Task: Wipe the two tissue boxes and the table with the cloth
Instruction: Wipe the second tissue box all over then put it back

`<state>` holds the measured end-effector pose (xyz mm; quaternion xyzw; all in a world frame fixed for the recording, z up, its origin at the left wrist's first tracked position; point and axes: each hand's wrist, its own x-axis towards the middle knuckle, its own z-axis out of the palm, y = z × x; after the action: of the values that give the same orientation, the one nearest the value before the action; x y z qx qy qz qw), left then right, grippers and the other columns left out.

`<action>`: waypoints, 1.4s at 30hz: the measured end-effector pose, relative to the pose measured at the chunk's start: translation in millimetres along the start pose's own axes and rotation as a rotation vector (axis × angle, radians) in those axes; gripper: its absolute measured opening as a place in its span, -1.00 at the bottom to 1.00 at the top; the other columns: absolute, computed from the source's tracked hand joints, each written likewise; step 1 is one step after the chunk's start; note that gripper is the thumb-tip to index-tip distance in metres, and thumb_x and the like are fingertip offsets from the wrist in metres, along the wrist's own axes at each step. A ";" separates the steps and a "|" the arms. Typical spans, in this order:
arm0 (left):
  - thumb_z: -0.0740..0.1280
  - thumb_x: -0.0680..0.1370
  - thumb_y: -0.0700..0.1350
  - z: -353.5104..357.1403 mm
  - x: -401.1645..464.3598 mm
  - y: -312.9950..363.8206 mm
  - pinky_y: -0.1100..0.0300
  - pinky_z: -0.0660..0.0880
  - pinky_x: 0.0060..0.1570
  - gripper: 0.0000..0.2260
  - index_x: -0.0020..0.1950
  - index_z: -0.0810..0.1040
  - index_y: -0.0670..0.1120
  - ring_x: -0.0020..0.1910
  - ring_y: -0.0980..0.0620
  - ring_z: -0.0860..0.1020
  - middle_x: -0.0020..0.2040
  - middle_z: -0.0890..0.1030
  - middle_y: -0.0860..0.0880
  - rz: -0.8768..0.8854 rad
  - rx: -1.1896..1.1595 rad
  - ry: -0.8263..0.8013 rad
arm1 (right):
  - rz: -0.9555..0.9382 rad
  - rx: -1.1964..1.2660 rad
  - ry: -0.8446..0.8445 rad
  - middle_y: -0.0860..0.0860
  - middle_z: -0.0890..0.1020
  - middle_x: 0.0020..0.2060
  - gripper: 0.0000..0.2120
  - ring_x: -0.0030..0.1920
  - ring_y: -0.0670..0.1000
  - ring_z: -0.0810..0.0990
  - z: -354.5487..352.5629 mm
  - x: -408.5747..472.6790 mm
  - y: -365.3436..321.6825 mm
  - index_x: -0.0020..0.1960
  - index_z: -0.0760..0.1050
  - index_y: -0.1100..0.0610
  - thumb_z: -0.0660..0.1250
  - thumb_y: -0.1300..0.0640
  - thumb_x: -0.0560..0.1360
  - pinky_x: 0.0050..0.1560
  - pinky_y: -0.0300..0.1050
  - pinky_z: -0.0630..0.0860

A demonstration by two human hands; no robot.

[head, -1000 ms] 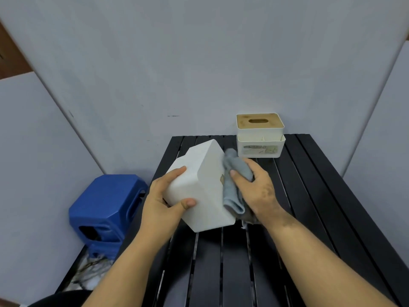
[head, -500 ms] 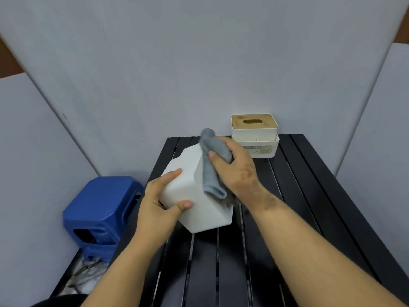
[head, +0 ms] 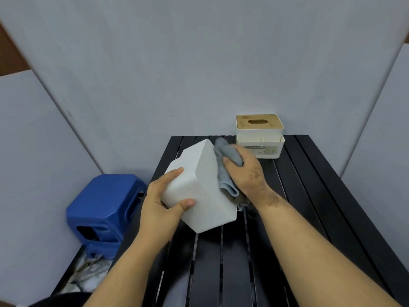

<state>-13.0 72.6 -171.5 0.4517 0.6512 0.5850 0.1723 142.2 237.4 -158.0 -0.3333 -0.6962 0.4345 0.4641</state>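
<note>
Cloth pressed to the tilted white box

Fingers of the right hand (head: 244, 171) are curled around a bunched grey cloth (head: 225, 171), which is pressed against the right-facing side of the white tissue box (head: 205, 189). The cloth is gathered into a wad, presumably so that a thick pad meets the plastic, and a loose fold hangs below the palm toward the bench (head: 309, 196).

The box is gripped at its near left end by the left hand (head: 163, 204): the thumb is laid across the face turned to the camera and the fingers are wrapped over the upper edge. The box is held tilted, one corner raised and the lowest corner down near the slats; whether that corner touches them cannot be told. The tilt appears chosen to turn the side panel toward the wiping hand, while the opposing grip keeps the box from sliding under the cloth's pressure.

A second tissue box (head: 260, 138), cream with a wooden slotted lid, stands upright at the far edge of the bench, apart from both hands. By judgement, the first box is mid-wipe, and the second box and the bench surface are yet to be wiped.

A blue plastic stool (head: 106, 207) sits on the floor left of the bench.
</note>
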 end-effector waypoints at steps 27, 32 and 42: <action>0.57 0.43 -0.29 -5.8 -5.3 1.1 0.41 0.56 -0.11 -0.40 0.25 0.53 0.31 0.09 0.09 0.54 0.28 0.52 0.08 -0.015 -0.040 0.005 | -0.028 0.047 0.001 0.09 0.64 -0.07 -0.79 -0.04 0.10 0.63 -4.5 -77.2 11.0 0.08 0.58 0.03 0.27 0.27 0.56 -0.05 -0.09 0.60; 0.58 0.43 -0.26 -4.0 -4.4 3.1 0.31 0.57 -0.07 -0.36 0.17 0.52 0.46 0.17 0.11 0.52 0.27 0.49 0.16 -0.017 -0.028 -0.005 | 0.281 -0.082 -0.034 0.05 0.63 -0.06 -0.91 -0.01 0.10 0.61 -17.2 -21.3 35.0 0.06 0.53 0.09 0.29 0.16 0.57 -0.15 -0.24 0.50; 0.58 0.43 -0.25 -1.8 -6.5 8.9 0.52 0.43 -0.03 -0.22 0.15 0.42 0.64 0.11 0.43 0.46 0.27 0.47 0.09 0.083 0.083 -0.023 | -0.146 0.044 -0.066 0.00 0.61 0.06 -0.73 0.09 -0.02 0.60 17.3 -63.1 -62.0 0.21 0.51 -0.01 0.29 0.17 0.53 0.09 -0.15 0.55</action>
<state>-7.5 65.6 -164.9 0.4916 0.6537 0.5589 0.1365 144.1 152.7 -127.1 -0.2567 -0.7241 0.4252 0.4784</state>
